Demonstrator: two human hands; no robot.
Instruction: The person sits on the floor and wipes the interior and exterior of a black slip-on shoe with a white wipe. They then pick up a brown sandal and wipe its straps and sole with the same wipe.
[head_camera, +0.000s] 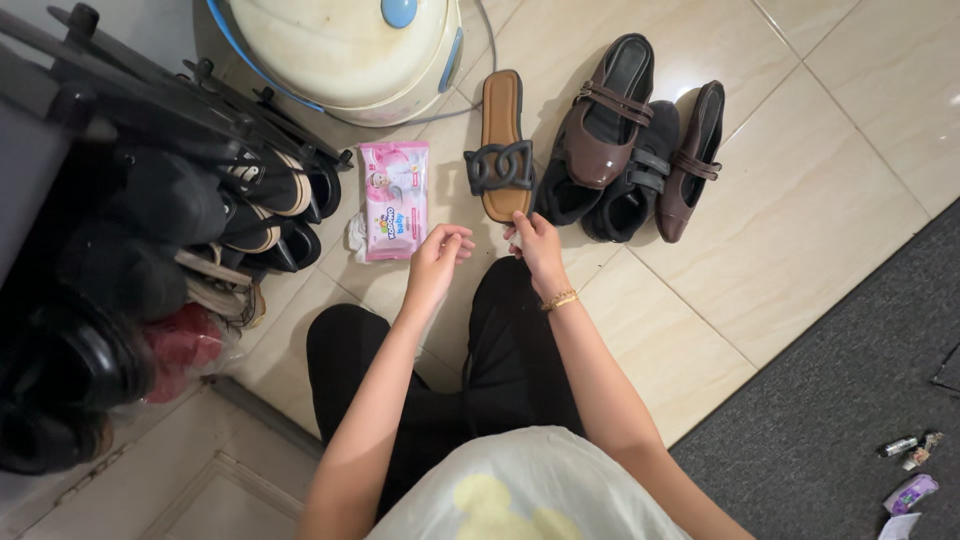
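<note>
Left hand (436, 258) hovered, fingers loosely curled, empty, near glossy pink wipes pack (393, 199); right hand (535, 244) fingers pinched by tan flat sandal (503, 146), grip unclear.

I note glossy floor tiles (800, 200), glossy plastic wipes pack (394, 200), shiny brown shoe (603, 115), matt grey carpet (850, 400).
</note>
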